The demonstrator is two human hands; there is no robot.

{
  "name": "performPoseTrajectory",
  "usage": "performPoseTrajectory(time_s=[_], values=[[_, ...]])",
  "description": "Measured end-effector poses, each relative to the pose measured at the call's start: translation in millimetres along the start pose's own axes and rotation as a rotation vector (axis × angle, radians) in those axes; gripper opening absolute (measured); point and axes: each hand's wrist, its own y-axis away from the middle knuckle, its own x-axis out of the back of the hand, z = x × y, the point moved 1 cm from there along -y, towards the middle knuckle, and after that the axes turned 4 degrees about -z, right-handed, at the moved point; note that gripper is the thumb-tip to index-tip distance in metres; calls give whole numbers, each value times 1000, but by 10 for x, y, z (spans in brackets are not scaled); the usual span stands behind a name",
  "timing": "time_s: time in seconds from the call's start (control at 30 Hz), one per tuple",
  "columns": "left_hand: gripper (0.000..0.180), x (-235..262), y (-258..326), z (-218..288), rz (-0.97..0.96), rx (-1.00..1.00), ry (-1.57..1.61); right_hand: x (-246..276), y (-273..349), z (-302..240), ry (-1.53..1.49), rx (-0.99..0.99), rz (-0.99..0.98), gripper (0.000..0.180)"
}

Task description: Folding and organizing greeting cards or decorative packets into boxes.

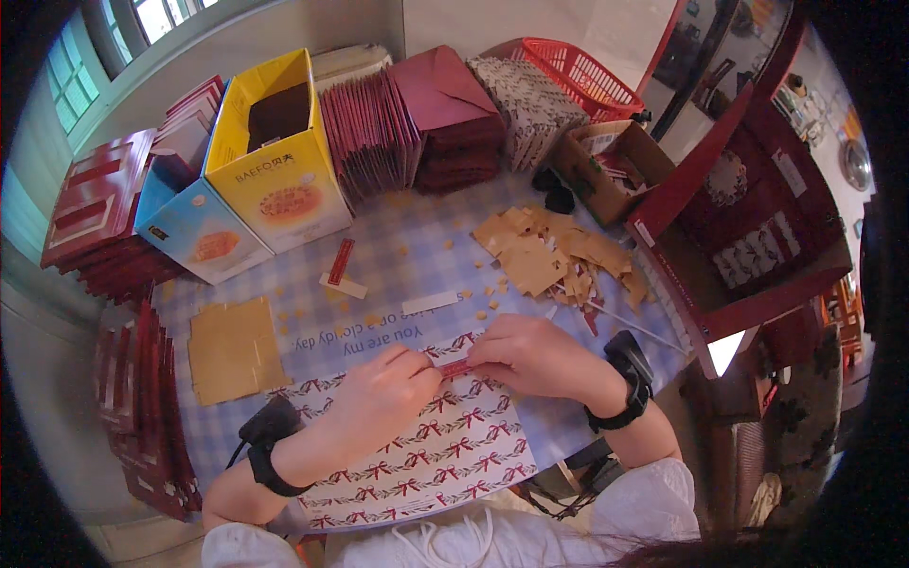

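Observation:
A small red strip is pinched between my two hands, near the far edge of a white sheet patterned with garlands and red bows. My left hand holds the strip's left end with fingers closed. At its other end, the closed fingers of my right hand grip it. The sheet lies flat on the checked tablecloth under my hands. Beyond it rest a white strip and another red strip across a pale piece. Left of my left hand sits a square stack of tan paper.
Tan paper scraps are heaped at the right. Along the back stand a yellow box, a blue box, dark red envelopes and a red basket. An open dark red box stands right; red folders are stacked left.

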Motion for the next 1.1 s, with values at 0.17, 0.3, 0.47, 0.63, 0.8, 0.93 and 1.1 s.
performPoseTrajectory(time_s=[0.17, 0.3, 0.47, 0.63, 0.8, 0.93, 1.1], values=[[18, 114, -34, 36, -58, 89, 74, -2, 7, 1, -1, 4, 6, 9], [21, 281, -65, -22, -123, 252, 237, 13, 3, -13, 10, 2, 1, 11], [17, 283, -30, -66, -143, 239, 218, 30, -2, -23, 53, 0, -6, 12], [17, 276, -33, -31, -173, 196, 127, 5, 5, -1, 8, -12, -22, 8], [18, 252, -54, 25, -189, 108, -27, 2, 9, -11, 72, 5, -1, 12], [17, 245, -72, 82, -129, 33, -106, -7, 13, -10, 83, 4, -2, 12], [21, 170, -64, 78, -104, -3, -135, -2, 13, -16, 74, 12, 13, 12]])
